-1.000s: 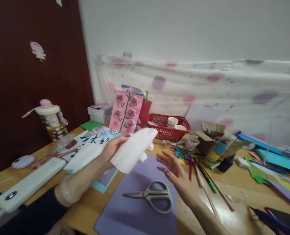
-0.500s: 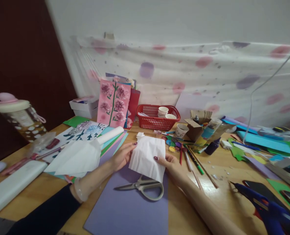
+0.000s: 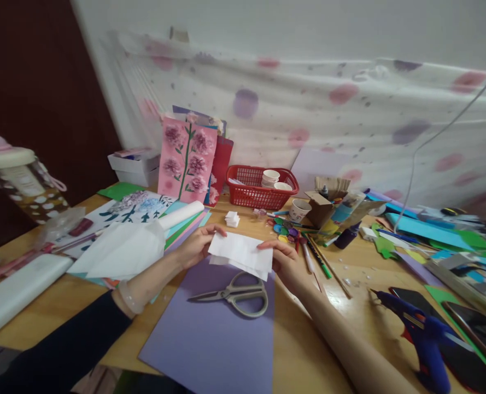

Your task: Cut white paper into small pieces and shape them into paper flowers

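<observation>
A wooden desk [image 3: 294,347] before a dotted drape [image 3: 284,87]. Layered white paper [image 3: 240,250], held over a purple sheet [image 3: 210,339], runs lengthwise roughly nine to three o'clock; left hand [image 3: 197,246] pinches the nine-o'clock end, right hand [image 3: 287,264] the three-o'clock end. Scissors [image 3: 229,294] lie at its six o'clock.

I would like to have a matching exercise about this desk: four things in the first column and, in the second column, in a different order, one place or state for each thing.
First column
1. layered white paper
2. scissors
3. red basket
4. glue gun

Second column
A. has white cups inside
B. held between the left hand and the right hand
C. blue, at the right of the picture
D. lying on the purple sheet

Right pairs: 1-B, 2-D, 3-A, 4-C
</observation>
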Available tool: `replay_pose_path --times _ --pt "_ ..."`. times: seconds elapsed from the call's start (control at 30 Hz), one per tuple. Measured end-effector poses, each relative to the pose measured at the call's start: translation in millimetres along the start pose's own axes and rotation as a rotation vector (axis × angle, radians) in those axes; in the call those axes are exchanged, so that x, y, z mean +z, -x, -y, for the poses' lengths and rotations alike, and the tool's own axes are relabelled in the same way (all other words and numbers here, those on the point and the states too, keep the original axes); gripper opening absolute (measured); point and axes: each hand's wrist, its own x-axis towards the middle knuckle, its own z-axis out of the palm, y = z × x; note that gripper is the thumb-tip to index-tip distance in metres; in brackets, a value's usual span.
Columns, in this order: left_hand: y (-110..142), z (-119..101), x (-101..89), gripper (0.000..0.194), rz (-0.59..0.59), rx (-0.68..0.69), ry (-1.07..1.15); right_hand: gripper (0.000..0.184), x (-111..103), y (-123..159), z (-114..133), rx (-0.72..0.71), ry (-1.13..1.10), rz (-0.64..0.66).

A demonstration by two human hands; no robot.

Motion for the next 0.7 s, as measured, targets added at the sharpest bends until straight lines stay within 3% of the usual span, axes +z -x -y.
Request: replay_pose_path --times 0.17,0.37,0.47,0.6,0.7 --pt "1.7 -3.2 0.8 0.026 0.048 -0.009 0.048 0.007 -0.1 1.3 1.8 -0.020 0.005 0.018" --pt "1.7 -3.5 2.2 0.016 -0.025 -0.025 0.036 0.013 1.4 3.0 8.4 -0.032 0.162 0.054" --pt "0.0 -2.3 1.7 0.015 -0.048 -0.045 0.142 0.020 3.9 5.6 11.2 -0.087 0.290 0.074" --pt "-2.8 1.0 -0.2 0.015 -0.032 -0.134 0.293 0.026 5.4 7.4 7.9 -0.157 0.365 0.073" --pt "-3.4 4.0 -1.2 0.013 -0.029 -0.101 0.259 0.029 4.4 7.3 1.6 -0.183 0.411 0.117"
